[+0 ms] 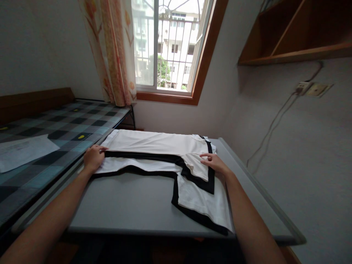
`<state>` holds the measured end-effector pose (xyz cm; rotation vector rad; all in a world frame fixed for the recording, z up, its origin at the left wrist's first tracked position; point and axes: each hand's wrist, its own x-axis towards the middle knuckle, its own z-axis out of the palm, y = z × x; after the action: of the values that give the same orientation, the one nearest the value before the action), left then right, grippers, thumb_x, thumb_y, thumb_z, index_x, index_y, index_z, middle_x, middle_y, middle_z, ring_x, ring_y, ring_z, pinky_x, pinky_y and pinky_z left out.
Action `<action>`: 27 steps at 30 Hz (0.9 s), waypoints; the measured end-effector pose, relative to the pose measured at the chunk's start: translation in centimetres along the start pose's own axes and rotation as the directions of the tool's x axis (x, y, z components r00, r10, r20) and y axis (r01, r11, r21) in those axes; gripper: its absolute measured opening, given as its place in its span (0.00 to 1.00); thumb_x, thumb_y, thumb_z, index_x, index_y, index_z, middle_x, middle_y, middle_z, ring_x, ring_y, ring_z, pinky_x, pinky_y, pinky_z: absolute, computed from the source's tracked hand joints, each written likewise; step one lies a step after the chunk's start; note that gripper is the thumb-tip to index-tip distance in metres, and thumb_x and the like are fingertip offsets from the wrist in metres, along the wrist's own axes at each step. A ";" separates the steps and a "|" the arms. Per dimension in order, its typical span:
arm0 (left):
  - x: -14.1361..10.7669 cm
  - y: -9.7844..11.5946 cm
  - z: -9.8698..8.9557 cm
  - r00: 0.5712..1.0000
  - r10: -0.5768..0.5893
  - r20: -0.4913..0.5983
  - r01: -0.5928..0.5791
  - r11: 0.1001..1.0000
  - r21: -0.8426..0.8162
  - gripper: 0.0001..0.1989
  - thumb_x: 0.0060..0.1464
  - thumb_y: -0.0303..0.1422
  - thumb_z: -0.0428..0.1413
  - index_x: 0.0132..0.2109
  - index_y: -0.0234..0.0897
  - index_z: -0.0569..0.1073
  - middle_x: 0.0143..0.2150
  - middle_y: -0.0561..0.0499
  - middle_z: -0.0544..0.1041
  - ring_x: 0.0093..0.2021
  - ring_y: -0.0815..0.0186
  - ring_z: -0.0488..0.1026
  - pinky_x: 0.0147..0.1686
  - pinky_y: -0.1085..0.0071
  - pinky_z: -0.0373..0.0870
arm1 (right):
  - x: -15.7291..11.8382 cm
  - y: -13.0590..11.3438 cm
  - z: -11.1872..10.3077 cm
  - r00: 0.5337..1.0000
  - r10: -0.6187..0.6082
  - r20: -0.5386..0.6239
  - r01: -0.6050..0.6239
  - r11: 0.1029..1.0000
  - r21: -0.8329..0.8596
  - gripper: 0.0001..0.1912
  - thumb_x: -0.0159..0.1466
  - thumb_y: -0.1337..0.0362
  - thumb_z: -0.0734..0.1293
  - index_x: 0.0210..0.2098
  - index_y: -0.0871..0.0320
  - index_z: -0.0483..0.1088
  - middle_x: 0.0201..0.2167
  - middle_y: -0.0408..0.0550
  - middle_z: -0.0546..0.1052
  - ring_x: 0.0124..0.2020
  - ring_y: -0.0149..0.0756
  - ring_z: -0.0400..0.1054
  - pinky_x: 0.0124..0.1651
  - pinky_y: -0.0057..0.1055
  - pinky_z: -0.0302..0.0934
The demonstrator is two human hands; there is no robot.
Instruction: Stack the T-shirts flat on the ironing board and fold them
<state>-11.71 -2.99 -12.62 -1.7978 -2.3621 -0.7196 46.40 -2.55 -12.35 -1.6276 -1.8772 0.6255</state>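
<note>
White and black short-sleeved T-shirts [156, 142] lie in overlapping layers on a grey table, their hems to the left and sleeves to the right. One short white sleeve [196, 165] rests on a black layer, and a lower white sleeve [202, 198] reaches to the table's front edge. My left hand [95, 158] is closed at the hem end, its fingers over the edge of the upper shirt. On the right, my right hand [216, 163] pinches the cloth near the upper sleeve, its index finger lying along the fabric. The fingertips' undersides are hidden.
The grey table [123, 205] stands against a bed with a checked mattress [90, 117]. A paper sheet [27, 150] lies on the mattress. Behind are a curtain [118, 55] and a barred window. A wooden shelf [297, 53] and a socket with cables [302, 88] are on the right wall.
</note>
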 end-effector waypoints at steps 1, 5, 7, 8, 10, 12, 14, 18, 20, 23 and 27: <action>0.1 -0.1 -0.1 1.000 0.000 -0.016 0.000 1.000 -0.005 0.18 0.55 0.27 0.49 0.46 0.35 0.80 0.47 0.41 0.75 0.46 0.54 0.72 0.49 0.61 0.68 | 0.0 0.1 -0.2 0.999 0.009 0.049 -0.011 0.999 0.042 0.26 0.50 0.47 0.71 0.40 0.62 0.77 0.15 0.34 0.57 0.20 0.26 0.50 0.25 0.27 0.44; 0.4 -0.6 -0.5 0.994 -0.027 -0.102 0.023 0.999 -0.045 0.17 0.53 0.27 0.50 0.46 0.34 0.80 0.45 0.43 0.74 0.45 0.58 0.71 0.48 0.64 0.69 | -0.3 0.6 -0.8 0.989 0.026 0.146 -0.044 0.992 0.116 0.27 0.49 0.46 0.71 0.40 0.62 0.76 0.15 0.32 0.53 0.19 0.25 0.44 0.24 0.27 0.38; 0.3 -0.7 -0.6 0.993 -0.022 -0.116 0.016 0.999 -0.050 0.18 0.53 0.26 0.50 0.46 0.33 0.80 0.44 0.43 0.74 0.44 0.58 0.71 0.47 0.64 0.69 | -0.5 0.8 -1.0 0.988 0.047 0.150 -0.064 0.991 0.115 0.27 0.50 0.46 0.71 0.40 0.61 0.76 0.14 0.32 0.53 0.18 0.25 0.44 0.24 0.27 0.38; 0.2 -0.6 -0.6 0.993 -0.010 -0.118 0.005 0.999 -0.042 0.17 0.52 0.26 0.50 0.46 0.33 0.80 0.44 0.43 0.74 0.44 0.57 0.71 0.46 0.63 0.68 | -0.6 0.8 -1.0 0.988 0.054 0.147 -0.070 0.992 0.103 0.27 0.50 0.45 0.71 0.40 0.60 0.75 0.14 0.32 0.53 0.18 0.25 0.45 0.24 0.27 0.38; -0.1 -0.3 -0.5 0.991 0.028 -0.133 -0.029 1.000 -0.006 0.16 0.53 0.28 0.50 0.44 0.34 0.81 0.45 0.42 0.74 0.45 0.54 0.71 0.46 0.61 0.68 | -0.6 0.4 -0.8 0.994 0.048 0.099 -0.051 0.998 0.033 0.24 0.52 0.45 0.69 0.37 0.59 0.76 0.14 0.34 0.56 0.18 0.27 0.48 0.24 0.27 0.41; -0.5 0.5 -0.3 0.984 0.076 -0.163 -0.071 0.997 0.035 0.16 0.54 0.31 0.51 0.44 0.36 0.81 0.46 0.41 0.74 0.47 0.51 0.70 0.46 0.58 0.67 | -0.4 -0.4 -0.4 0.998 0.018 -0.053 -0.024 0.994 -0.109 0.21 0.55 0.45 0.68 0.31 0.58 0.76 0.17 0.39 0.61 0.21 0.29 0.54 0.27 0.28 0.46; -0.8 1.4 0.0 0.971 0.148 -0.189 -0.142 0.989 0.045 0.16 0.55 0.34 0.51 0.44 0.37 0.81 0.48 0.41 0.74 0.50 0.50 0.70 0.48 0.56 0.66 | -0.2 -1.6 0.4 0.973 -0.060 -0.225 0.009 0.975 -0.222 0.22 0.58 0.44 0.66 0.25 0.57 0.74 0.22 0.44 0.66 0.26 0.33 0.60 0.31 0.30 0.51; -1.1 3.1 1.0 0.922 0.364 -0.133 -0.377 0.922 -0.087 0.17 0.56 0.39 0.50 0.45 0.39 0.79 0.49 0.43 0.75 0.51 0.54 0.71 0.53 0.58 0.65 | -0.3 -4.5 2.5 0.958 -0.272 -0.087 0.265 0.961 -0.082 0.25 0.62 0.44 0.63 0.20 0.57 0.67 0.23 0.44 0.67 0.27 0.32 0.61 0.34 0.31 0.55; -1.2 3.5 1.5 0.883 0.465 -0.062 -0.467 0.862 -0.196 0.18 0.58 0.42 0.49 0.45 0.39 0.79 0.47 0.44 0.76 0.49 0.57 0.72 0.53 0.60 0.67 | -0.6 -5.6 3.4 0.944 -0.321 0.079 0.319 0.947 0.043 0.22 0.59 0.44 0.68 0.23 0.57 0.68 0.22 0.42 0.66 0.26 0.31 0.59 0.31 0.29 0.54; -1.3 3.6 2.1 0.847 0.531 -0.018 -0.514 0.811 -0.279 0.20 0.59 0.44 0.48 0.44 0.37 0.79 0.45 0.43 0.77 0.46 0.56 0.73 0.52 0.60 0.68 | -1.1 -6.3 4.3 0.926 -0.334 0.174 0.319 0.941 0.110 0.18 0.54 0.48 0.73 0.30 0.57 0.72 0.22 0.39 0.66 0.26 0.30 0.59 0.29 0.27 0.53; -1.3 3.3 2.3 0.847 0.530 -0.030 -0.515 0.806 -0.291 0.20 0.59 0.43 0.49 0.44 0.36 0.79 0.44 0.42 0.76 0.46 0.55 0.73 0.52 0.58 0.68 | -1.0 -6.2 4.5 0.921 -0.356 0.160 0.339 0.932 0.127 0.14 0.57 0.52 0.72 0.30 0.58 0.75 0.23 0.41 0.68 0.27 0.30 0.60 0.31 0.28 0.55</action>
<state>-7.73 -2.53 -14.06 -2.4615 -1.6936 -0.9695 38.97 -4.35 -11.54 -1.1653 -2.1633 0.7149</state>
